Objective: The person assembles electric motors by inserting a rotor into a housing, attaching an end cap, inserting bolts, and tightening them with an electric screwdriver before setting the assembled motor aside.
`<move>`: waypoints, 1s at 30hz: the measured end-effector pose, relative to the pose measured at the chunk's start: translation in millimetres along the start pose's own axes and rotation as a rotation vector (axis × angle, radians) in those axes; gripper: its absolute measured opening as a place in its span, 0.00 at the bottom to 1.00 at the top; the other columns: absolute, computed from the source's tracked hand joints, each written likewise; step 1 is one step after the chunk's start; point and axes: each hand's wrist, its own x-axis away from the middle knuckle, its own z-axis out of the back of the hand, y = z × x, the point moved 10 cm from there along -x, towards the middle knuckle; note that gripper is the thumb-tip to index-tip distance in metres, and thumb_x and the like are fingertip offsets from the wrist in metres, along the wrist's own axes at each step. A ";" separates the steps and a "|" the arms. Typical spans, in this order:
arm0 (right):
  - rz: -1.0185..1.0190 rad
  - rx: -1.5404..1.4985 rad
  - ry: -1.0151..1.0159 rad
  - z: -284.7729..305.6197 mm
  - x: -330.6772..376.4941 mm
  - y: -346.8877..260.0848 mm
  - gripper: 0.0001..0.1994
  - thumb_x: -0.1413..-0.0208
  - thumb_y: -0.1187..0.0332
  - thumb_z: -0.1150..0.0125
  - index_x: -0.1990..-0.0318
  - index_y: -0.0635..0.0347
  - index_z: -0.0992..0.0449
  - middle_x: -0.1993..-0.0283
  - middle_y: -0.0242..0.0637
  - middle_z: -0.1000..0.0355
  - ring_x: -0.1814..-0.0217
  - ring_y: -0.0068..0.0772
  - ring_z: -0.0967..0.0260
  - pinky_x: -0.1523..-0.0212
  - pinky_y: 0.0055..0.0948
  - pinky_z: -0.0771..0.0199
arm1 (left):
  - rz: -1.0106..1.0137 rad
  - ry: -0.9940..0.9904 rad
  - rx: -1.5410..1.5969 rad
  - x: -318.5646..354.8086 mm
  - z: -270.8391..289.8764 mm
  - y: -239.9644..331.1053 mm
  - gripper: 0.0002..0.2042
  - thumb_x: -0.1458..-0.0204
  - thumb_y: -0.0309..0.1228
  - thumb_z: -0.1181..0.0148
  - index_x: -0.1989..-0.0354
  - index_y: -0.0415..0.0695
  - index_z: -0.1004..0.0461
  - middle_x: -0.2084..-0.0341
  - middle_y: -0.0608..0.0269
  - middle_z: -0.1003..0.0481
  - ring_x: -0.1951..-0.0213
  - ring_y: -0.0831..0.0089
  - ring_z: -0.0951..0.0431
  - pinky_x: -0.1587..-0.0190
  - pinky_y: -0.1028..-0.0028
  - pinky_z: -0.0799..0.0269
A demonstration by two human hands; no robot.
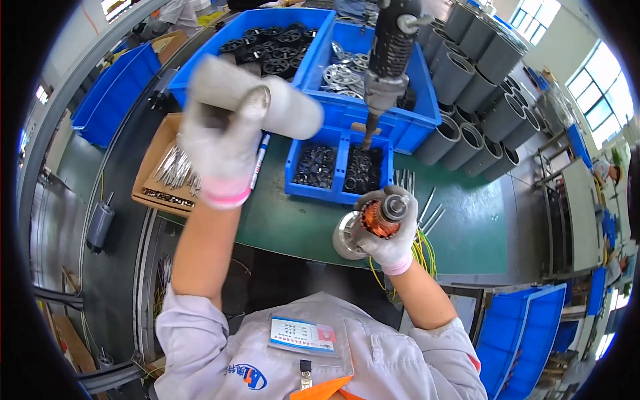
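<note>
My left hand (pixel 223 157), in a white glove with a pink cuff, is closed around a grey motor housing tube (pixel 293 115), raised above the left of the bench. Motion blurs the hand and the tube's far end. My right hand (pixel 395 248), gloved too, grips a motor armature (pixel 381 220) with copper windings and a shaft end pointing up. Just left of the armature is a silver round end cap (pixel 347 237) at the bench's front edge; whether the two are joined I cannot tell.
A power screwdriver (pixel 387 67) hangs over small blue bins (pixel 313 190) of dark parts. Behind stand large blue bins (pixel 407 137) of black and silver parts. Grey tubes (pixel 470 137) are stacked right. A cardboard box (pixel 152 175) of metal pins and a marker (pixel 261 160) lie left.
</note>
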 end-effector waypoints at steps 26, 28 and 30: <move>-0.549 1.608 0.486 335.8 -195.8 -22.4 0.29 0.61 0.50 0.31 0.55 0.59 0.31 0.58 0.51 0.26 0.55 0.47 0.27 0.53 0.41 0.27 | 0.787 -0.951 -0.189 165.2 -117.5 -53.0 0.36 0.65 0.43 0.28 0.47 0.40 0.35 0.56 0.53 0.26 0.54 0.63 0.24 0.51 0.68 0.30; -0.564 1.583 0.561 341.4 -185.5 -22.3 0.31 0.63 0.48 0.30 0.56 0.60 0.31 0.56 0.51 0.28 0.53 0.47 0.28 0.53 0.40 0.27 | 0.758 -0.986 -0.234 170.9 -117.5 -59.1 0.36 0.65 0.44 0.29 0.46 0.41 0.35 0.55 0.52 0.26 0.53 0.62 0.24 0.51 0.67 0.30; -0.509 1.535 0.596 329.2 -171.3 -34.0 0.31 0.63 0.48 0.30 0.57 0.62 0.30 0.56 0.51 0.28 0.53 0.48 0.28 0.52 0.40 0.28 | 0.704 -0.921 -0.292 165.4 -114.8 -48.6 0.36 0.65 0.44 0.29 0.46 0.41 0.35 0.55 0.52 0.26 0.53 0.61 0.24 0.51 0.67 0.30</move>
